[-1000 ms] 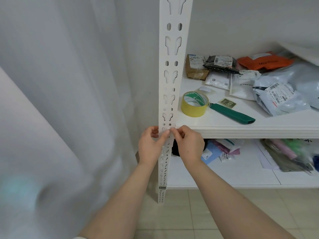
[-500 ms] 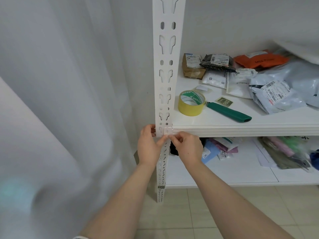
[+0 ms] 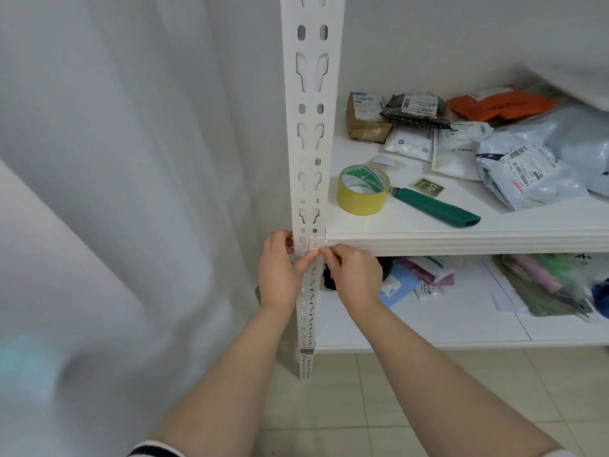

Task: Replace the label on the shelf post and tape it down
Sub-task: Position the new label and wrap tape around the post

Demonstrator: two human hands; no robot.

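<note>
Label [image 3: 317, 243] being held against shelf post [image 3: 308, 127]
I am seeing left hand [image 3: 282, 270] gripping post, right hand [image 3: 355, 277] pinching label

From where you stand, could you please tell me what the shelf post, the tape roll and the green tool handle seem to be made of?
Shelf post: probably thin steel painted matte white, given its crisp punched slots.
Tape roll: glossy yellow plastic-looking film, with a green-printed inner core, likely card.
Green tool handle: likely smooth plastic, showing a soft sheen.
</note>
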